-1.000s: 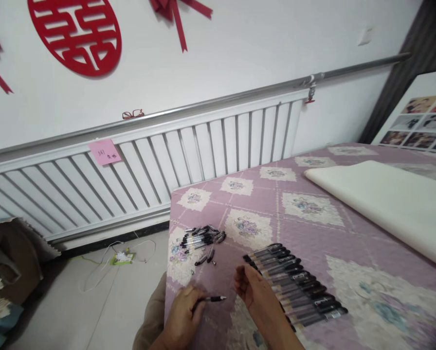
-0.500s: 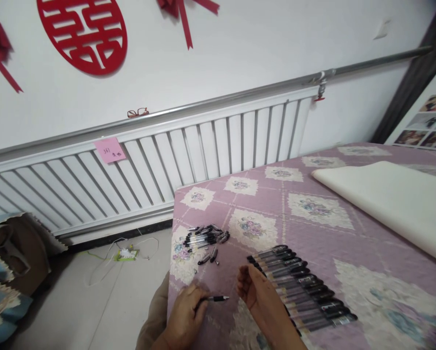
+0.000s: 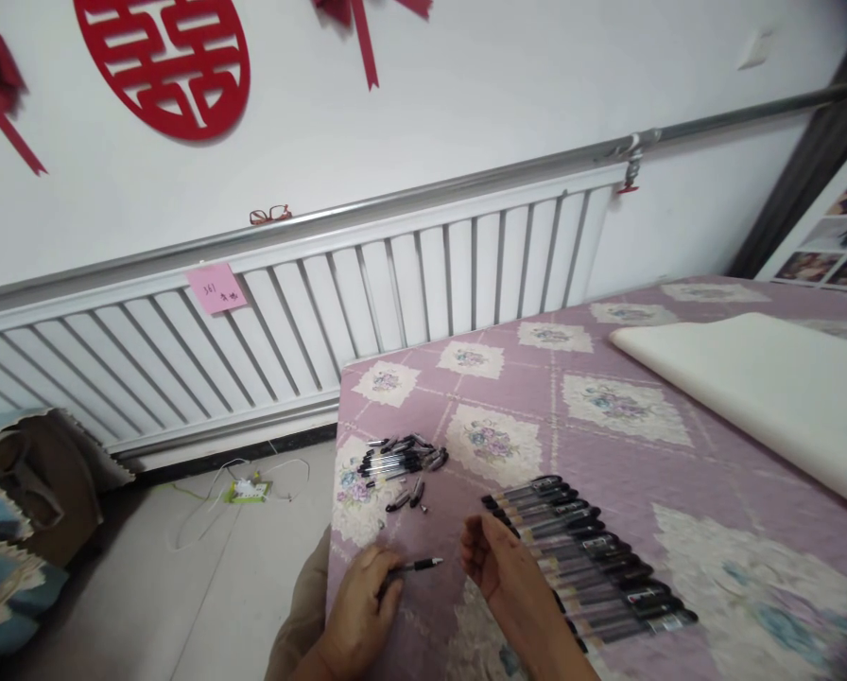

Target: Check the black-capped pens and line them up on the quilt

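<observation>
My left hand (image 3: 364, 610) is closed round a black gel pen (image 3: 423, 565), whose grip and pale tip stick out to the right. Opposite that tip is my right hand (image 3: 501, 572), its fingers curled in; whatever it may hold is hidden. Just right of it, capped clear-barrelled gel pens (image 3: 594, 558) lie side by side in a slanting row, partly covered by my right forearm. A pile of black caps and silvery pen parts (image 3: 402, 457) sits farther off, with a few loose caps (image 3: 416, 490) just in front of it.
A purple flowered cloth (image 3: 487, 501) covers the table. A large cream sheet (image 3: 764, 378) lies at the right. Behind the table runs a white radiator (image 3: 423, 284) with a pink note (image 3: 216, 288). A power strip (image 3: 248, 491) with cords is on the floor at left.
The pen in my left hand has tilted slightly, its tip now a little higher. My right hand stays almost where it was. The whole view has shifted slightly.
</observation>
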Demonstrator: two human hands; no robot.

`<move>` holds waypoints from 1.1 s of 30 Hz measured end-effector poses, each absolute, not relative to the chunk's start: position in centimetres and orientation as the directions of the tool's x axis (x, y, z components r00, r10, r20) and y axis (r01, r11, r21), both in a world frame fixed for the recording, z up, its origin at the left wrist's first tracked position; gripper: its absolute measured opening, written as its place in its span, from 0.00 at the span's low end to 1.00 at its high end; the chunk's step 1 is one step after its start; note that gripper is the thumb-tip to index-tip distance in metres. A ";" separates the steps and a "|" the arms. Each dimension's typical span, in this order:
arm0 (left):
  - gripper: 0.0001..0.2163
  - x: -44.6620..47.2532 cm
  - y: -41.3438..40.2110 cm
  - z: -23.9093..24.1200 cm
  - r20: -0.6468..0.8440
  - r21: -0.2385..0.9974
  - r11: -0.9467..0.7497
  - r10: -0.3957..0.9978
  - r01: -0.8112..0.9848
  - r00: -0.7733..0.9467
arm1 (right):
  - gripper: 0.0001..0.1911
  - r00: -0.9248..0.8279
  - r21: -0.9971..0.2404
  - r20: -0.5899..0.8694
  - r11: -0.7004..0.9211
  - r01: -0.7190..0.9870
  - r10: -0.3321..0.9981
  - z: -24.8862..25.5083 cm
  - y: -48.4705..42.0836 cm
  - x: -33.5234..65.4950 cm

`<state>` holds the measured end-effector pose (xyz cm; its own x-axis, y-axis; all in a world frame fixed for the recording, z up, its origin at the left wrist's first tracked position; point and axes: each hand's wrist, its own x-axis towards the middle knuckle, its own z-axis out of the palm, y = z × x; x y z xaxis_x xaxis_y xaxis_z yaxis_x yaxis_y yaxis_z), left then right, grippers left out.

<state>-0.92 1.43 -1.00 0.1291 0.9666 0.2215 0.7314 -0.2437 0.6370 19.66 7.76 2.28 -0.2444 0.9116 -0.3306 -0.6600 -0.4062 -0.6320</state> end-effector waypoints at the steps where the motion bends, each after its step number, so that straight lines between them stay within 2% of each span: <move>1: 0.14 -1.0 1.4 -1.2 0.237 0.642 -0.245 0.965 0.727 0.116 | 0.19 -0.242 -0.634 -0.332 -0.405 -0.658 0.912 2.2 7.8 19.6; 7: 0.18 -1.4 1.4 -2.2 0.320 0.669 -0.213 0.947 0.712 -0.018 | 0.19 -0.231 -0.645 -0.332 -0.399 -0.652 0.915 2.0 7.8 19.5; 15: 0.22 -1.5 1.4 -1.9 0.329 0.701 -0.229 0.944 0.675 -0.022 | 0.19 -0.221 -0.672 -0.332 -0.394 -0.627 0.917 2.1 7.8 19.3; 33: 0.18 -1.4 1.7 -1.6 0.324 0.727 -0.199 0.943 0.657 -0.073 | 0.20 -0.196 -0.707 -0.340 -0.388 -0.592 0.920 1.8 7.6 19.0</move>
